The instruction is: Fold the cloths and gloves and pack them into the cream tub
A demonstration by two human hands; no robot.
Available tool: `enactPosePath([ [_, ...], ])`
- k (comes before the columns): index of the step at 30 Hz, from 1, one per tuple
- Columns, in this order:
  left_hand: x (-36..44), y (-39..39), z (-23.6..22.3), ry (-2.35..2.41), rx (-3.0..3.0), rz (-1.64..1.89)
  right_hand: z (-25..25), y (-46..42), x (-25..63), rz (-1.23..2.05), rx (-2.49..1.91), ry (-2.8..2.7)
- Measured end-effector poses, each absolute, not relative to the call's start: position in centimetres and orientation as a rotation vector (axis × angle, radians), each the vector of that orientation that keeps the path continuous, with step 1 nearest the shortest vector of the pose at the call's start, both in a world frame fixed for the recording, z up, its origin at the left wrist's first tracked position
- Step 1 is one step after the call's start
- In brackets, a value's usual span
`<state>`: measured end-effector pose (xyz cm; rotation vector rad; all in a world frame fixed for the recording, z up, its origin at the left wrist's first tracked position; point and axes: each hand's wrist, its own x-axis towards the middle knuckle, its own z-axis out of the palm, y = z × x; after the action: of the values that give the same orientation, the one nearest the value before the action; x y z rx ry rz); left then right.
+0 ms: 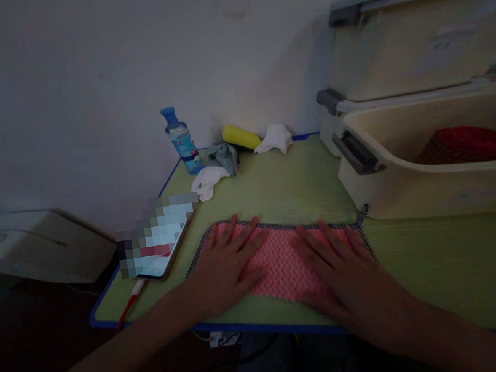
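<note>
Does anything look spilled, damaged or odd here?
No spill or damage shows. Blocky pixelation oddly masks the phone. The gray cloth lies crumpled beside the blue bottle, unlike the pink cloth, flat under the left hand and right hand.

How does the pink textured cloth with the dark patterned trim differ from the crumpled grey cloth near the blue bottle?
The pink textured cloth is spread flat, while the crumpled grey cloth is bunched up. The pink one lies under the left hand and right hand; no hand touches the grey one. Both are on the green tabletop.
</note>
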<state>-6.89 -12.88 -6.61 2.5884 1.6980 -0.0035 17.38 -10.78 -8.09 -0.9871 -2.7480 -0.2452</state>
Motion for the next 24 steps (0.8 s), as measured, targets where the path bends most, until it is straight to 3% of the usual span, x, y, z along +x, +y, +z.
enactPosePath([
  [12, -7.2, -8.0, -5.0, 1.396, 2.646, -0.205, -8.1, -10.5, 17.8, -0.120, -1.093, -2.785],
  [24, -2.2, -11.0, -4.5, 1.747, 2.438, -0.092, -6.8, -11.0, 19.2, 0.016, -1.033, -2.813],
])
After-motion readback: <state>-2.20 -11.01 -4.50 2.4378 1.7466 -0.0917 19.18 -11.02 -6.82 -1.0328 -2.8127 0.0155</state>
